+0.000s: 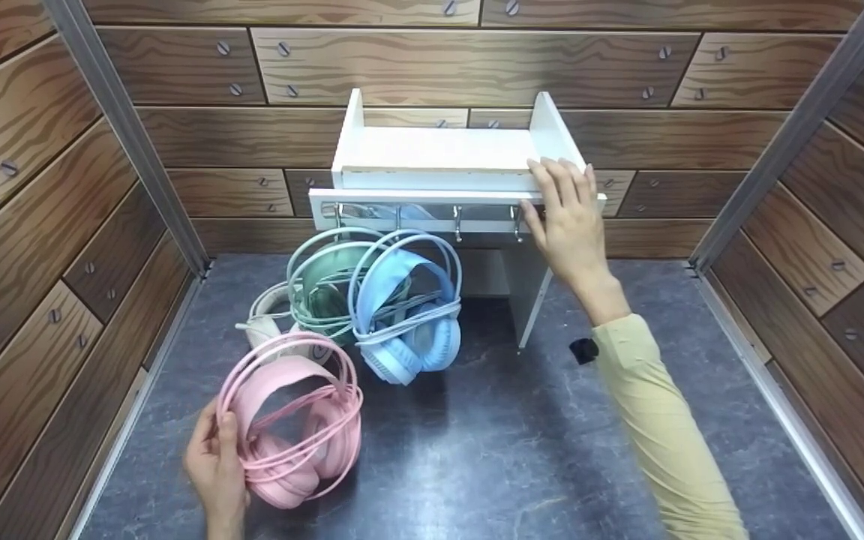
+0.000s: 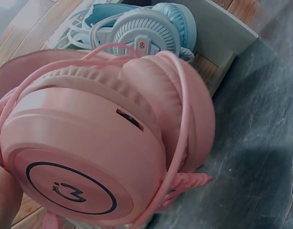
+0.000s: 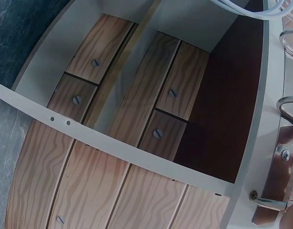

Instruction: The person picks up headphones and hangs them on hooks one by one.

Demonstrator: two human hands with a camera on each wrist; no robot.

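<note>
My left hand (image 1: pixel 214 465) grips a pair of pink headphones (image 1: pixel 282 375) by the left side of its band, its cable wrapped around it. In the left wrist view the pink ear cup (image 2: pixel 84 143) fills the middle. Blue headphones (image 1: pixel 402 300) hang from the rail of a white shelf (image 1: pixel 447 146), beside green headphones (image 1: pixel 327 262). White headphones (image 1: pixel 267 322) show partly behind the green and pink pairs. My right hand (image 1: pixel 571 225) rests on the shelf's right end, fingers extended over the top and thumb near the rail (image 1: pixel 432 196).
Metal hooks (image 1: pixel 457 223) line the rail; the two right ones are bare. A side panel (image 1: pixel 529 292) reaches down below the shelf. A small black object (image 1: pixel 583 351) lies by the right sleeve on the dark floor (image 1: pixel 462 465). Wood-patterned walls (image 1: pixel 477 67) enclose the space.
</note>
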